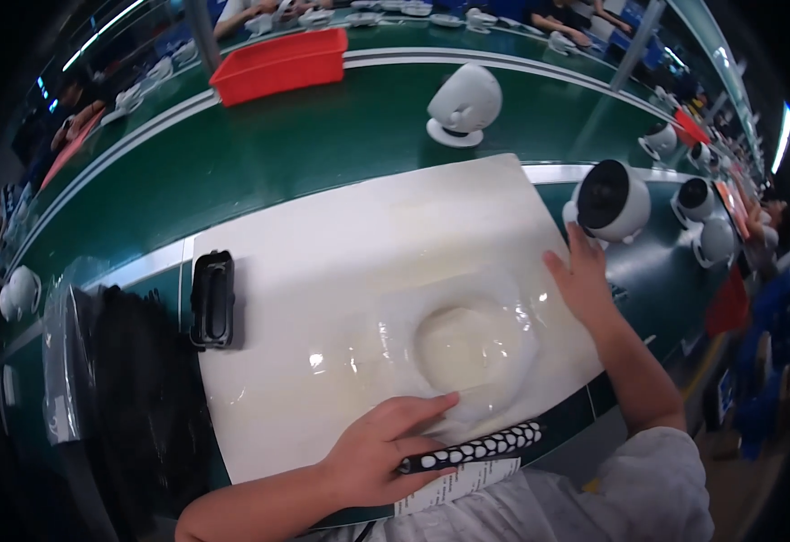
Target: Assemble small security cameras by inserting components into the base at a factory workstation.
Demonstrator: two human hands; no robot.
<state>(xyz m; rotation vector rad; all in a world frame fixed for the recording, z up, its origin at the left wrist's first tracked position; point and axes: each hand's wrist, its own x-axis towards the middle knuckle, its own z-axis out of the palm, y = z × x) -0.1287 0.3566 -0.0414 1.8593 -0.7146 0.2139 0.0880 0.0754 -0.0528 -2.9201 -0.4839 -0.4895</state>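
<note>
Two hands are working: one is holding a spotted stick (pixel 481 449), the other is meeting a white device (pixel 626 206).
My left hand (pixel 372 456) is gripping the stick's left end between bent fingers, its forefinger resting near the round hollow (pixel 464 348) in the pale mat (pixel 296 235). My right hand (pixel 585 285) is lying with its fingers spread, holding nothing, and the fingertips are seemingly touching the base of the device, which is standing just off the mat's right edge on the green worktop (pixel 341 117). A black tray (pixel 213 298) is lying along the mat's left side. I am judging this as the step of taking hold of the device; the next move is probably calling for my right fingers closing around its base, keeping it upright.
</note>
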